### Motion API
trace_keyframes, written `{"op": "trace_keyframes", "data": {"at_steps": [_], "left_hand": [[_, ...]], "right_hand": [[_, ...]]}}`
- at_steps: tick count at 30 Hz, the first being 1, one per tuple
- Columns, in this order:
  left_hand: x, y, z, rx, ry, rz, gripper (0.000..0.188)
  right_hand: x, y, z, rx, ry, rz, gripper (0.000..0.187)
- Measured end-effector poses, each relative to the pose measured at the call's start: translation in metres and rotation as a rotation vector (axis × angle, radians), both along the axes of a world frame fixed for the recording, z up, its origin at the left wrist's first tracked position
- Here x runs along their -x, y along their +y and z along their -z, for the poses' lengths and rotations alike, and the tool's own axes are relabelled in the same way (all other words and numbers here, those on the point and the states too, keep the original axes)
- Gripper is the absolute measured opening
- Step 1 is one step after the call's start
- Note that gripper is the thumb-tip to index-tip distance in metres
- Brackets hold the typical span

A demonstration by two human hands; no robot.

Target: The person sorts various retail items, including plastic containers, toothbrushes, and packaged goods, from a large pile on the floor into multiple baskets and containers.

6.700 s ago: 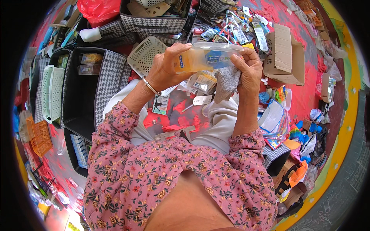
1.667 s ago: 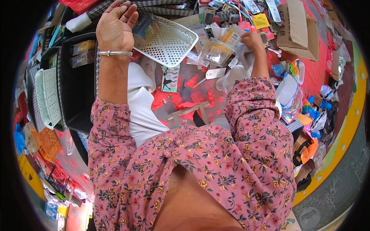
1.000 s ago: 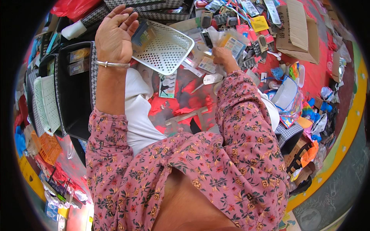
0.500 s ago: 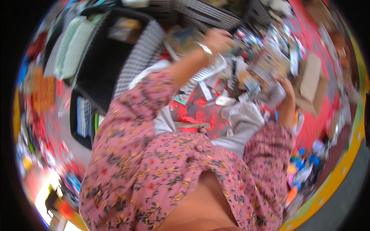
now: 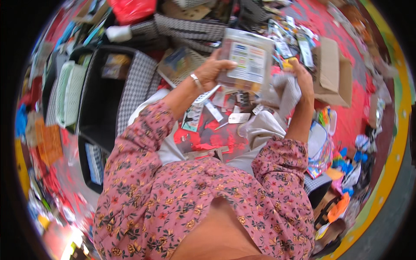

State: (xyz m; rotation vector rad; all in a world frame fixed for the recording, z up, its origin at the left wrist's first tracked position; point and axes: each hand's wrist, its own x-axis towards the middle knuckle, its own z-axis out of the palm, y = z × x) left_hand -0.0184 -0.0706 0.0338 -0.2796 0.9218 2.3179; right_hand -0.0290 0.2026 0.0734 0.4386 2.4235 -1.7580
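Head view: your left hand [image 5: 211,73] pinches a plastic box [image 5: 246,58], likely light, slick, best held by its edges; your right hand [image 5: 304,82] clutches grey cloth [image 5: 287,94].

A bin [image 5: 135,89] stands to my left, a carton [image 5: 340,84] to my right, a container [image 5: 246,63] before me between them.
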Motion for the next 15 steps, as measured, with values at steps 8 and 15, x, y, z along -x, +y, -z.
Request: {"op": "trace_keyframes", "data": {"at_steps": [8,15], "left_hand": [[-0.007,0.023,-0.004,0.057,0.110,0.069,0.060],[-0.025,0.015,-0.010,0.175,0.142,0.145,0.059]], "right_hand": [[-0.024,-0.101,-0.030,-0.234,0.699,-0.072,0.011],[-0.010,-0.062,0.011,-1.186,0.724,-0.086,0.012]]}}
